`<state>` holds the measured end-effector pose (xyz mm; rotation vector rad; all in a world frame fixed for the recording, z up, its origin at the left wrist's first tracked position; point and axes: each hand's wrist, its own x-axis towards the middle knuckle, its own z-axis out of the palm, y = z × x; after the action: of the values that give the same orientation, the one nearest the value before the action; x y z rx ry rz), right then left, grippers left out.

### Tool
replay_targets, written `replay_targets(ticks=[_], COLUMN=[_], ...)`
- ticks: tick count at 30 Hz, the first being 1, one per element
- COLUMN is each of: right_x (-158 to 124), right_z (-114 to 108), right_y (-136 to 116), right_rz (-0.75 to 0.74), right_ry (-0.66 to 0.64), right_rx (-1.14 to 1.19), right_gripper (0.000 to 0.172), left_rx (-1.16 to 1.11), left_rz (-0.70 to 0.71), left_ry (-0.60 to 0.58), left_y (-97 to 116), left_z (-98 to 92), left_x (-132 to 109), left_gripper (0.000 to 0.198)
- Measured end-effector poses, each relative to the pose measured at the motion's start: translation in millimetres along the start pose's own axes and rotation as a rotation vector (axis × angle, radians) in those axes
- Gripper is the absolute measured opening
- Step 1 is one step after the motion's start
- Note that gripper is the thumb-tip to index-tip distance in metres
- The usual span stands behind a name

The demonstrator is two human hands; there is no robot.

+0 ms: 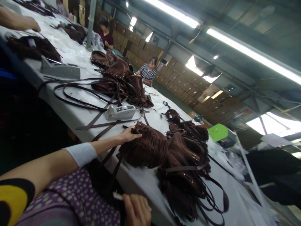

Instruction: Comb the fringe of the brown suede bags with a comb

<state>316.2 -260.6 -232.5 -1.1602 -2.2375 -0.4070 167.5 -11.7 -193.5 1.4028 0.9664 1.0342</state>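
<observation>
Left hand clamped on fringed brown bag at its ten o'clock corner, bag at white table's near edge, right hand curled at bag's six o'clock, contents unclear, tape dispenser at eleven, heaped bags at four.

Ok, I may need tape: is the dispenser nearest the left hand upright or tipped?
Upright: the dispenser sits base-down on the table, roll on top.

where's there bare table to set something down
The white table is bare at lower right, beyond the right bag pile's looped straps. A smaller patch lies between that pile and the fringed bag under the left hand. The middle bag pile and near tape dispenser are crowded.
</observation>
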Motion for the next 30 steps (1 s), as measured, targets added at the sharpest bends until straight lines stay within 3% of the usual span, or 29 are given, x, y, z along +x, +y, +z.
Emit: replay_targets(ticks=[4,7,9,14,21,24,30], right_x=[61.4,105.7,121.1,111.6,79.0,74.9,88.1], right_z=[-15.2,-5.7,8.9,42.3,46.7,45.4,33.2], right_y=[40.4,62.3,68.9,63.5,42.9,34.0,-2.1], right_rz=[0.134,0.105,0.053,-0.012,0.100,0.171,0.241], right_ry=[-0.059,-0.094,-0.161,-0.348,-0.560,-0.560,-0.418], right_rx=[-0.002,-0.104,-0.187,-0.242,0.014,0.175,0.629], right_gripper=[0.028,0.029,0.031,0.038,0.044,0.039,0.030], left_rx=[-0.031,-0.033,-0.077,-0.163,-0.196,-0.167,0.024], left_rz=[-0.011,-0.022,-0.055,-0.158,-0.190,-0.155,0.025], left_ry=[-0.147,-0.197,-0.191,-0.143,-0.054,-0.011,0.180], left_y=[15.3,21.9,24.7,23.7,12.2,11.0,6.0], left_z=[-0.4,2.8,2.4,-3.2,0.5,0.8,4.8], left_x=[-12.6,-20.9,-22.9,-21.1,-10.1,-2.8,2.2], left_gripper=[0.026,0.024,0.026,0.029,0.026,0.025,0.014])
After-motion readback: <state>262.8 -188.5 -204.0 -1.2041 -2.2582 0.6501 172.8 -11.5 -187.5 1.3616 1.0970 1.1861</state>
